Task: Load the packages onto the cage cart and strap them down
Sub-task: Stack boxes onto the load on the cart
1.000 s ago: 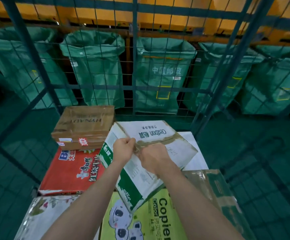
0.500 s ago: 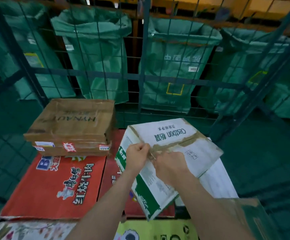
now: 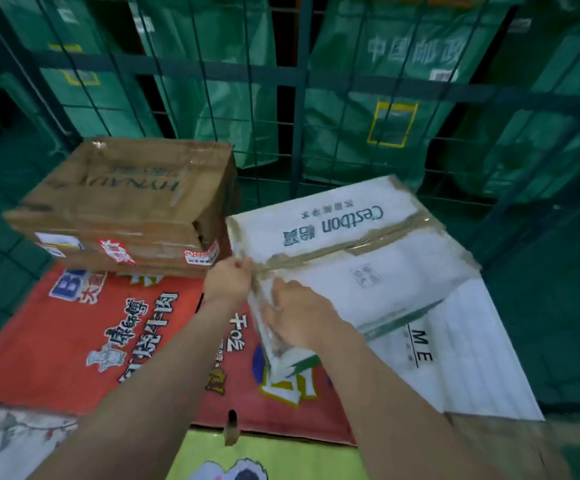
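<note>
A white box with green print and brown tape (image 3: 344, 251) lies tilted inside the green cage cart (image 3: 299, 98), over a white flat box (image 3: 461, 358) and a red carton (image 3: 74, 334). My left hand (image 3: 228, 277) grips its near left edge at the tape seam. On the near side face of the same box lies my right hand (image 3: 299, 317), fingers curled over the edge. A brown cardboard box (image 3: 132, 199) sits on the red carton to the left, close beside the white box.
Green mail sacks (image 3: 385, 91) hang behind the cart's mesh back wall. A yellow-green printed carton (image 3: 274, 459) and a floral package (image 3: 11, 441) lie nearest me. The cart's mesh sides stand at left and right.
The white box has moved forward and down into the cart beside the brown box, lying flatter. Both hands went with it, keeping their hold on its near edge.
</note>
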A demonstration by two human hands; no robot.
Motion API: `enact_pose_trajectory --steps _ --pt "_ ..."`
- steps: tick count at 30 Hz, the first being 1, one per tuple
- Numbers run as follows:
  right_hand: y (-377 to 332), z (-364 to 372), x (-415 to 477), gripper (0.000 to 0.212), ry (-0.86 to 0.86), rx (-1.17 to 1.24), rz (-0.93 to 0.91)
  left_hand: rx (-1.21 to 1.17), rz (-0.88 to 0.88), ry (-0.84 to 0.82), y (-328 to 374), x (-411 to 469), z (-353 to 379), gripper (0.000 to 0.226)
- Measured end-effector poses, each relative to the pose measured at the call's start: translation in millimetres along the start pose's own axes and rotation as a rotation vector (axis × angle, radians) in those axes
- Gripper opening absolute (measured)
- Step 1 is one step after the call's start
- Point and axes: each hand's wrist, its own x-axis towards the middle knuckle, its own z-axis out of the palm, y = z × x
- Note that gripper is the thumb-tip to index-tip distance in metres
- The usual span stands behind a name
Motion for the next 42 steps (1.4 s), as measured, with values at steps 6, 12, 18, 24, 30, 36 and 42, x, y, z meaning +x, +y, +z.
enact_pose_trajectory --steps 6,12,18,24,30,36,42 --pt "17.5 2.2 0.8 0.019 0.135 0.294 0.135 -0.242 -0.314 -0.244 -14.5 -10.6 9.7 0.061" --pt "51.2 -5.8 -21.2 0.042 0.357 0.144 0.635 -0.407 -0.786 -0.806 2.0 -42.5 0.1 0.099" --pt "39.5 -9.0 -11.9 0.058 0.342 0.303 0.572 -0.537 -0.775 -0.612 -1.5 -34.4 4.5 0.078" --pt "36.1 -5.8 -0.4 0.04 0.254 0.502 0.278 -0.445 -0.67 -0.457 -5.0 -4.6 -21.5 0.064" --pt "18.1 -3.5 18.5 0.059 0.079 0.568 0.089 -0.489 -0.27 -0.005 -1.4 23.2 -21.0 0.058" --pt "20.4 -14.0 43.9 0.071 0.108 0.518 0.134 -0.192 -0.099 0.13 17.9 27.9 -17.0 0.069" --pt "30.3 -29.3 54.1 0.072 0.001 0.149 0.043 0.476 0.041 -0.117 13.6 30.2 -8.5 0.077"
